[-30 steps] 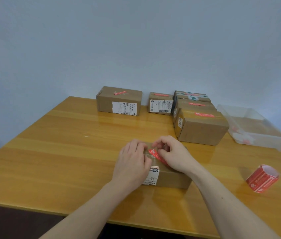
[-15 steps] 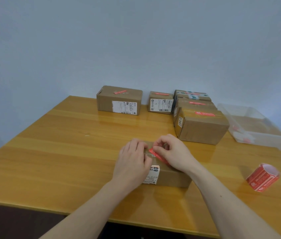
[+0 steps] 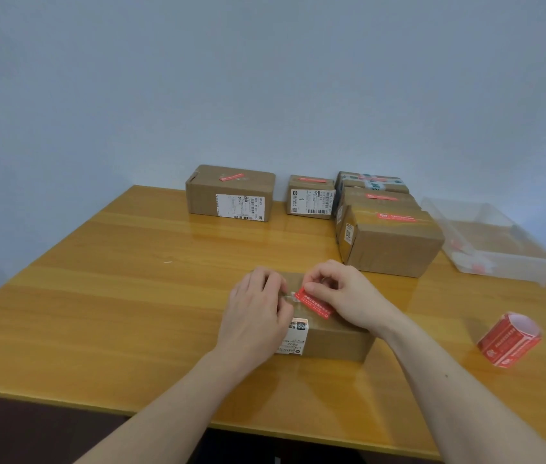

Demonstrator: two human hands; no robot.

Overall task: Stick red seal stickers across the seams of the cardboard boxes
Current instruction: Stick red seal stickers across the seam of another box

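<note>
The big wooden table (image 3: 130,296) fills the lower part of the view. At about 2 o'clock on it lies a clear plastic tray (image 3: 486,242), lying flat. Just beside the tray, toward 1 o'clock, a big brown box (image 3: 392,246) sits with a red strip on top, and more boxes stand packed close behind it. At 12 o'clock stands a long box (image 3: 231,194) with a white label, and a small box (image 3: 310,197) stands near it on the right. In the middle of the table sits the near box (image 3: 335,339). The left hand (image 3: 254,316) rests on its top with fingers bent, pressing down on it. The right hand (image 3: 348,296) pinches one end of the red seal sticker (image 3: 315,304), which lies slanted across the top of the near box. At 3 o'clock, well apart from the hands, a roll of red stickers (image 3: 509,339) lies on its side.
</note>
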